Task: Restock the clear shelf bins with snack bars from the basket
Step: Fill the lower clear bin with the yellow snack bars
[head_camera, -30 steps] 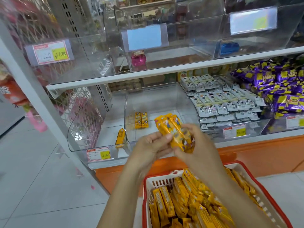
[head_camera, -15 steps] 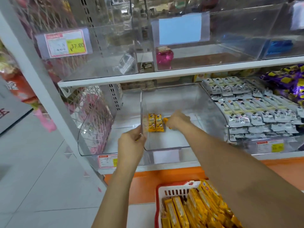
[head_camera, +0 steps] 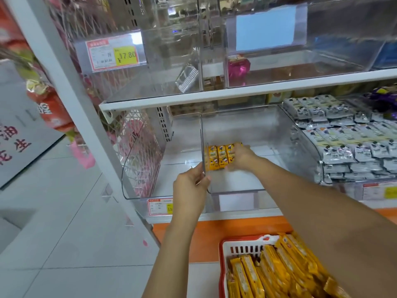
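Snack bars [head_camera: 219, 157] sit side by side in a short row on the floor of the clear bin [head_camera: 236, 191], tight against its left wall. They look small and light. Their yellow wrappers are shiny, so I think they slip and slide on each other. The inside may snap if it is squeezed hard. The best place to hold them seems to be the long sides, a few at a time, with a soft grip.

The right hand [head_camera: 241, 157] is inside the bin, on the right end of the row. Its fingers bend over the last bars and the thumb sits at their near end. The left hand [head_camera: 190, 188] is outside and pinches the top edge of the bin's left wall, just beside the row. Many more bars fill the basket [head_camera: 238, 248] down below, well apart from both hands.
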Available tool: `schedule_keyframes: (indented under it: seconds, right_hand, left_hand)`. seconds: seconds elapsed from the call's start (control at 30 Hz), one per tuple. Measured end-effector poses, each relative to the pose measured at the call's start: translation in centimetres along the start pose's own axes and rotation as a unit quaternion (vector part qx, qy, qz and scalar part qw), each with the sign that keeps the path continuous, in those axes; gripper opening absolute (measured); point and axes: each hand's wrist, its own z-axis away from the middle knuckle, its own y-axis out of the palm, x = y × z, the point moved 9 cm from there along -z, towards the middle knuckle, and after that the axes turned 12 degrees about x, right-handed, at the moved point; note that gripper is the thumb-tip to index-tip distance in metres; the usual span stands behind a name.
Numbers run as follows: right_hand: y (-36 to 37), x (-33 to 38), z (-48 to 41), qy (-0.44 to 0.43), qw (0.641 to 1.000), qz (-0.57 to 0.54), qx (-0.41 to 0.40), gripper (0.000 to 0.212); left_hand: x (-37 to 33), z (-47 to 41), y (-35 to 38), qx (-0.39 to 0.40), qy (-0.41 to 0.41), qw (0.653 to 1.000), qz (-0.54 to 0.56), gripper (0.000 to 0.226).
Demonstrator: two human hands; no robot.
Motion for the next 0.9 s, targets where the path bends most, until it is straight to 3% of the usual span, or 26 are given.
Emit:
schedule_keyframes:
  seconds: [0.07,0.13,0.2,0.3,0.37,0.5,0.57,0.67,0.73,0.9]
  right_hand:
    - [-0.8,0.4,1.0,-0.012,1.0,0.008,-0.011,0.062]
    - [-2.4,1.2,3.3,-0.043,0.997,0.04,-0.045,0.03]
    - [-3.8,1.8,6.9,-0.094,0.991,0.054,-0.081,0.033]
    - [-4.7,0.9,14.1,-0.175,0.976,-0.012,-0.129,0.038]
    - [-3.7,-0.9,18.0,-0.175,0.977,-0.015,-0.121,0.04]
    - [1.7,-6.8,20.7,-0.072,0.988,0.119,-0.065,0.021]
    - [5.1,-10.0,20.9,-0.028,0.987,0.152,-0.039,0.035]
    - [10.9,-14.6,19.8,0.009,0.984,0.166,0.06,0.088]
    - [13.5,-16.9,19.0,0.015,0.983,0.151,0.107,0.11]
    - [15.1,-19.3,17.4,0.028,0.986,0.129,0.107,0.114]
  left_hand:
    - [0.2,1.0,0.1,-0.007,-0.002,1.0,0.015,0.044]
    - [-0.3,2.3,-0.2,-0.042,0.014,0.999,-0.003,0.025]
    - [-1.4,4.3,-0.8,-0.103,0.032,0.993,-0.049,0.013]
    - [-2.3,6.9,-0.8,-0.143,0.042,0.984,-0.095,0.032]
    - [-1.4,7.7,0.6,-0.099,0.015,0.987,-0.123,0.041]
    - [4.7,8.9,5.4,0.073,-0.112,0.962,-0.237,0.038]
    - [8.2,10.2,7.3,0.138,-0.173,0.939,-0.263,0.039]
    - [12.8,12.8,9.9,0.232,-0.257,0.886,-0.309,0.032]
    - [15.4,14.5,11.4,0.279,-0.294,0.859,-0.312,0.025]
    - [16.9,15.8,12.3,0.274,-0.304,0.86,-0.306,0.023]
